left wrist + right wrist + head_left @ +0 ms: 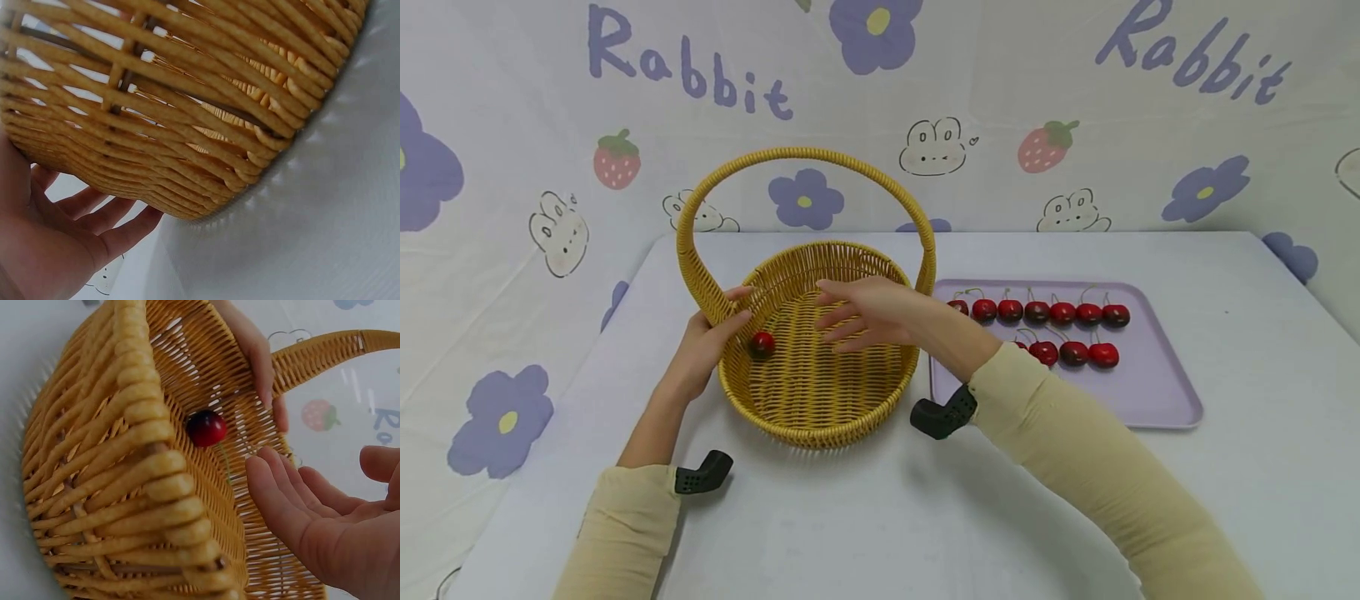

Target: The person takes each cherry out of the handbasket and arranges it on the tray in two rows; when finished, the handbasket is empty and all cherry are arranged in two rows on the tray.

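Observation:
A yellow woven basket (822,437) with a tall arched handle stands on the table. My left hand (700,350) holds its left rim by the foot of the handle; in the left wrist view the fingers (128,231) lie against the outer wall. One dark red cherry (762,345) rests inside the basket on the left, its green stem visible in the right wrist view. Over the basket's right half hovers my right hand (874,313), fingers loosely spread and holding nothing, apart from the cherry.
To the basket's right lies a lilac tray (1157,400). On it, several cherries (1037,312) form a back row and several more (1073,353) a front row, partly hidden by the right forearm. A printed cloth (985,75) hangs behind the white table (820,525).

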`<state>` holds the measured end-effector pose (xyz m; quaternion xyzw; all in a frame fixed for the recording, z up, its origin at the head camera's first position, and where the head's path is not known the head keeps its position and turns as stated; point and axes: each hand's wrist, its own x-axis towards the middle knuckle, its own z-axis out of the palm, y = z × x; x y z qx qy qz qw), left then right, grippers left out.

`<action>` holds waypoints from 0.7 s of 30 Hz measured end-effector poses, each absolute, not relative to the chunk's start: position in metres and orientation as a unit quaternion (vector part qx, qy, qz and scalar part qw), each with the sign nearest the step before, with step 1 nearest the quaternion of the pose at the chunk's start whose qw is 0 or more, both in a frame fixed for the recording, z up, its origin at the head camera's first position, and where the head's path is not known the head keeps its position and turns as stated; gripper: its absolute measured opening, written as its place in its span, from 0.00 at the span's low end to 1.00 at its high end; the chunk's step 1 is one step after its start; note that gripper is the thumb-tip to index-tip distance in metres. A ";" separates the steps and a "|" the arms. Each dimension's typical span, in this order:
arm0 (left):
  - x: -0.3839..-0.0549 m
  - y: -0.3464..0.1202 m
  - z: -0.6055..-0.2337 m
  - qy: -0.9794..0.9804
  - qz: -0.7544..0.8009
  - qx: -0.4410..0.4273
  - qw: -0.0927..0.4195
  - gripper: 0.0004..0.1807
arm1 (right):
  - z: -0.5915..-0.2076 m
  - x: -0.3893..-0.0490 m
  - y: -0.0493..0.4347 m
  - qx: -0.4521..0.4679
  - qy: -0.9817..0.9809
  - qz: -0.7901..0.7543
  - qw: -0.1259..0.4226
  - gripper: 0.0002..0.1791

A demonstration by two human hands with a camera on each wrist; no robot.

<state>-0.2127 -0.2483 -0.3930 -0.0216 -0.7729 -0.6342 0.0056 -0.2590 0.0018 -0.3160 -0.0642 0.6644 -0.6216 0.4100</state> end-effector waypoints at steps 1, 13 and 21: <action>-0.213 -0.248 -0.393 -0.772 -0.635 -0.021 0.006 0.26 | -0.317 -0.260 -0.001 -0.061 0.666 -0.619 0.411 0.25; -0.212 -0.248 -0.391 -0.771 -0.636 -0.024 0.006 0.26 | -0.320 -0.269 -0.031 -0.032 0.686 -0.595 0.417 0.29; -0.212 -0.247 -0.390 -0.770 -0.637 -0.020 0.004 0.26 | -0.324 -0.271 -0.048 -0.020 0.695 -0.585 0.417 0.30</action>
